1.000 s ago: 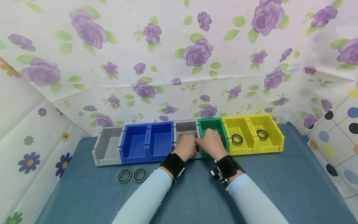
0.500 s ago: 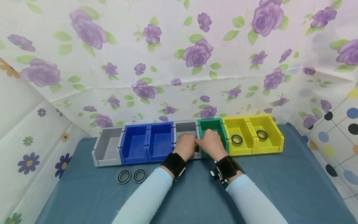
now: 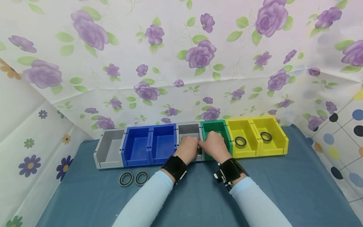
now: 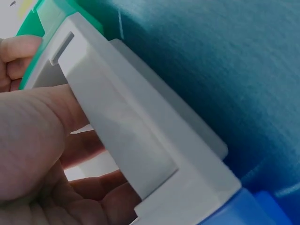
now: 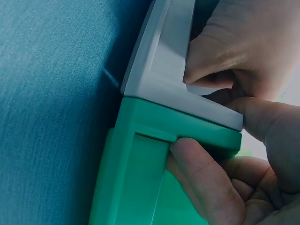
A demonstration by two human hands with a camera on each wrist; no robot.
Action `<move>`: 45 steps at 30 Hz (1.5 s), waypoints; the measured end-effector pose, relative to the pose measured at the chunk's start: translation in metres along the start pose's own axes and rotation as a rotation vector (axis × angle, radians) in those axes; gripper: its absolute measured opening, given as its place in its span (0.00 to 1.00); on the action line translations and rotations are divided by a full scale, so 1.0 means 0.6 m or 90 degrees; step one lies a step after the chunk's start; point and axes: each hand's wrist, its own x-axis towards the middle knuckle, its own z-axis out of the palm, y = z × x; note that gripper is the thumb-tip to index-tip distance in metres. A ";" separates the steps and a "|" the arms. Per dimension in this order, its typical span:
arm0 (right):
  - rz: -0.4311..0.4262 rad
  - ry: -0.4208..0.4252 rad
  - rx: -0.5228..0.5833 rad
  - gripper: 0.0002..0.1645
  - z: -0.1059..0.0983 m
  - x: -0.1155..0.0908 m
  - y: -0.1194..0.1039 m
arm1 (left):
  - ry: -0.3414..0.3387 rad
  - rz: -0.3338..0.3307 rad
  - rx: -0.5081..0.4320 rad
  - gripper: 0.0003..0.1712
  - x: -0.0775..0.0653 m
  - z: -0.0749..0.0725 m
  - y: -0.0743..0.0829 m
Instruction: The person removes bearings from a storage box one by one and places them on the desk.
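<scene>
My left hand [image 3: 187,147] reaches into the small grey bin [image 3: 189,128] in the middle of the row. In the left wrist view, its thumb and bent fingers go behind the bin's front lip [image 4: 119,122]. Their tips are hidden there, so I cannot tell what they hold. My right hand [image 3: 216,145] grips the side wall of the green bin [image 3: 208,125] where it meets the grey one. In the right wrist view, its fingers lie inside the green bin, while the thumb is over on the grey bin's side. Both hands are close together.
Two yellow bins [image 3: 256,153] on the right each hold one ring bearing [image 3: 240,142]. To the left stand two blue bins [image 3: 137,160] and a light grey bin [image 3: 109,164]. Two bearings [image 3: 126,179] lie on the blue cloth [image 3: 85,195]. A flowered sheet [image 3: 170,72] hangs behind.
Both hands stay almost in place. The left fingers have drawn slightly down and curled more inside the grey bin. A bearing edge beside the left sleeve is now out of sight.
</scene>
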 end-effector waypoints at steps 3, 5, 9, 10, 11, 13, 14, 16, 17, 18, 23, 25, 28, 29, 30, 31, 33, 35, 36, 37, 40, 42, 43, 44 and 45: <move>-0.003 0.003 -0.001 0.28 0.000 -0.001 -0.001 | 0.022 0.004 0.010 0.07 -0.004 0.002 0.000; -0.004 0.004 -0.002 0.28 0.000 -0.001 -0.001 | 0.039 0.007 0.024 0.06 -0.006 0.003 0.000; -0.005 0.003 -0.002 0.28 -0.002 0.000 -0.003 | 0.070 0.011 0.053 0.03 -0.012 0.001 0.002; -0.005 0.002 -0.002 0.28 -0.002 0.000 -0.004 | 0.077 0.008 0.055 0.03 -0.014 0.000 0.002; -0.006 0.002 -0.003 0.28 -0.002 0.000 -0.004 | 0.084 0.006 0.052 0.03 -0.015 -0.001 0.002; -0.006 0.001 -0.006 0.28 -0.002 0.001 -0.005 | 0.096 -0.001 0.047 0.04 -0.019 -0.004 0.001; -0.005 0.000 -0.007 0.28 -0.002 0.002 -0.005 | 0.102 -0.003 0.040 0.05 -0.021 -0.006 0.001; -0.002 -0.002 -0.009 0.28 -0.001 0.002 -0.006 | 0.113 -0.010 0.029 0.07 -0.025 -0.010 0.000; 0.000 -0.003 -0.012 0.28 -0.001 0.002 -0.006 | 0.118 -0.012 0.026 0.08 -0.028 -0.011 -0.001; 0.002 -0.005 -0.013 0.28 -0.001 0.002 -0.007 | 0.122 -0.014 0.023 0.10 -0.030 -0.014 -0.001; 0.016 -0.014 -0.014 0.28 0.000 0.003 -0.007 | 0.150 -0.022 0.003 0.16 -0.046 -0.023 -0.003; 0.019 -0.019 -0.012 0.28 0.001 0.003 -0.006 | 0.163 -0.020 0.002 0.19 -0.052 -0.028 -0.002; 0.017 -0.018 -0.011 0.28 0.000 0.003 -0.004 | 0.182 -0.013 0.003 0.20 -0.063 -0.037 -0.002; 0.017 -0.017 -0.010 0.28 0.000 0.004 -0.004 | 0.190 -0.010 0.000 0.20 -0.067 -0.040 -0.001; 0.017 -0.016 -0.010 0.28 0.000 0.004 -0.003 | 0.198 -0.008 -0.004 0.21 -0.070 -0.043 -0.001; 0.018 -0.015 -0.009 0.28 0.000 0.004 -0.003 | 0.206 -0.006 -0.008 0.21 -0.073 -0.047 -0.002; 0.019 -0.014 -0.009 0.28 0.001 0.004 -0.002 | 0.226 0.001 -0.020 0.21 -0.080 -0.053 -0.002; 0.021 -0.018 -0.007 0.28 0.001 0.004 -0.001 | 0.245 0.009 -0.035 0.20 -0.086 -0.060 -0.003; 0.022 -0.021 -0.008 0.28 0.001 0.005 -0.001 | 0.255 0.015 -0.042 0.20 -0.090 -0.064 -0.004; 0.023 -0.023 -0.008 0.28 0.001 0.005 -0.001 | 0.265 0.020 -0.051 0.20 -0.093 -0.068 -0.004; 0.028 -0.026 -0.011 0.28 0.001 0.006 -0.001 | 0.288 0.036 -0.080 0.21 -0.103 -0.080 -0.004; 0.032 -0.029 -0.013 0.28 0.001 0.007 0.000 | 0.297 0.042 -0.093 0.22 -0.109 -0.087 -0.004; 0.033 -0.029 -0.013 0.28 0.002 0.008 0.000 | 0.304 0.043 -0.099 0.23 -0.112 -0.090 -0.004; 0.032 -0.029 -0.013 0.28 0.002 0.008 0.001 | 0.309 0.045 -0.104 0.23 -0.115 -0.093 -0.004; 0.030 -0.029 -0.012 0.28 0.003 0.008 0.001 | 0.313 0.047 -0.110 0.24 -0.118 -0.095 -0.005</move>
